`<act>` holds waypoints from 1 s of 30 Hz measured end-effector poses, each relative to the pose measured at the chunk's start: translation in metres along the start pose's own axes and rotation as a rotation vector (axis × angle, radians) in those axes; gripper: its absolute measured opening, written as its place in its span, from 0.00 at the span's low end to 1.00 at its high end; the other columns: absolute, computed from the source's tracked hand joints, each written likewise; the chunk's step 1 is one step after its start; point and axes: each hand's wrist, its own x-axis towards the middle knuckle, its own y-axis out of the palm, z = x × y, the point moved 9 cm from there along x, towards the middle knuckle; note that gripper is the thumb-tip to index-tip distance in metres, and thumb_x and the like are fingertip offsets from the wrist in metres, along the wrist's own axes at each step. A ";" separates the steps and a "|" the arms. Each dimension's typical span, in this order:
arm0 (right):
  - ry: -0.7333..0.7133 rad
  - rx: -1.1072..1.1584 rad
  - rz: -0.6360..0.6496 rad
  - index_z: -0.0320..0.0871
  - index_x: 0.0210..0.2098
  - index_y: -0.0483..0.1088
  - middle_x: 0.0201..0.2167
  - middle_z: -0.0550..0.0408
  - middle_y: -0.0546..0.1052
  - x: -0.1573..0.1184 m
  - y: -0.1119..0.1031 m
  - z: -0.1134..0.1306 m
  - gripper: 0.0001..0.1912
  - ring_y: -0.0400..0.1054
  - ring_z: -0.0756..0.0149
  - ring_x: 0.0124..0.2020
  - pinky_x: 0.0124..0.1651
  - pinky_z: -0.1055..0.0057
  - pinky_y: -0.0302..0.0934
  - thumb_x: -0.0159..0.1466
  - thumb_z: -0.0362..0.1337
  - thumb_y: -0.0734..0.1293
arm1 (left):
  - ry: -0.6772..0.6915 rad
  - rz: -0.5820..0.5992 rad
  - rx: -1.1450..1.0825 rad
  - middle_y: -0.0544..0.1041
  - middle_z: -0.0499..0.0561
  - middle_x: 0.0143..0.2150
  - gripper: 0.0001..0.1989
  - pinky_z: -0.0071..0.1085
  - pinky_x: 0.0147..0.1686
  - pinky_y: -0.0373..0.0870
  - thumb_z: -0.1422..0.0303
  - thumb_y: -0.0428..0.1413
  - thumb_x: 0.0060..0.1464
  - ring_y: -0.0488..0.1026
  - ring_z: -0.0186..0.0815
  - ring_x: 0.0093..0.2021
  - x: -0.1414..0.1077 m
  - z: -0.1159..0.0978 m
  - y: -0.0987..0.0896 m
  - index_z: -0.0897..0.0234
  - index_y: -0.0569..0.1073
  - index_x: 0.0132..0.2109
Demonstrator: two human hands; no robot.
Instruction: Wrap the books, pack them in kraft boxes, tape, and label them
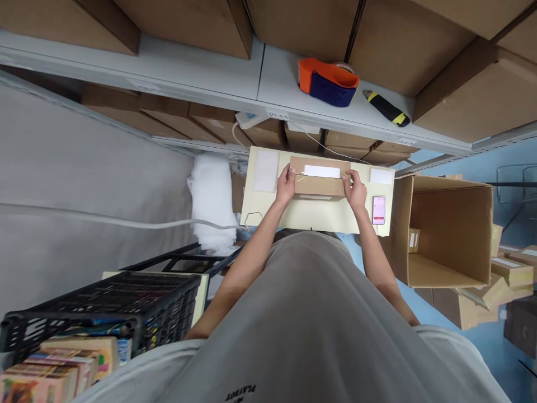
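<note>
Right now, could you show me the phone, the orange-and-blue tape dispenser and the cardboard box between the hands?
Phone point(378, 210): head view, on its lit screen.
Tape dispenser point(332, 87): head view, on its dark blue side.
Cardboard box point(319, 185): head view, on its brown top.

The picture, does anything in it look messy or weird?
A bit: the small boxes right of the big box lie jumbled at different angles, not neatly stacked. The carton between left hand and right hand looks fine. I see no spills.
</note>
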 end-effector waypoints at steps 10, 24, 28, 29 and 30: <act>0.037 0.023 0.024 0.48 0.63 0.72 0.45 0.48 0.85 -0.080 0.005 -0.014 0.25 0.78 0.55 0.36 0.44 0.66 0.62 0.80 0.56 0.59 | -0.044 0.017 -0.028 0.78 0.65 0.74 0.46 0.49 0.74 0.74 0.29 0.54 0.68 0.76 0.55 0.74 -0.068 0.023 -0.015 0.61 0.74 0.73; 0.018 -0.003 -0.047 0.48 0.63 0.72 0.46 0.48 0.86 -0.060 0.003 -0.009 0.23 0.76 0.56 0.35 0.42 0.68 0.61 0.80 0.54 0.59 | -0.035 0.013 -0.059 0.79 0.66 0.72 0.42 0.48 0.72 0.76 0.34 0.57 0.70 0.77 0.55 0.72 -0.043 0.014 -0.007 0.63 0.74 0.72; 0.021 -0.021 -0.049 0.49 0.64 0.72 0.52 0.46 0.86 -0.061 0.005 -0.011 0.23 0.77 0.55 0.37 0.43 0.67 0.63 0.80 0.53 0.58 | -0.041 -0.009 -0.061 0.79 0.65 0.72 0.38 0.48 0.71 0.77 0.37 0.57 0.71 0.78 0.55 0.71 -0.048 0.015 -0.007 0.62 0.75 0.72; 0.029 -0.026 -0.050 0.49 0.64 0.72 0.53 0.45 0.86 -0.061 0.006 -0.012 0.23 0.78 0.54 0.38 0.44 0.67 0.63 0.80 0.52 0.58 | -0.043 -0.017 -0.058 0.79 0.65 0.72 0.38 0.48 0.71 0.77 0.37 0.56 0.72 0.78 0.54 0.71 -0.049 0.015 -0.007 0.62 0.75 0.72; 0.039 -0.030 -0.050 0.49 0.64 0.72 0.53 0.45 0.86 -0.061 0.006 -0.013 0.23 0.79 0.53 0.39 0.45 0.66 0.64 0.81 0.52 0.58 | -0.045 -0.023 -0.054 0.79 0.65 0.72 0.37 0.49 0.71 0.77 0.38 0.56 0.72 0.78 0.54 0.71 -0.049 0.016 -0.007 0.62 0.75 0.72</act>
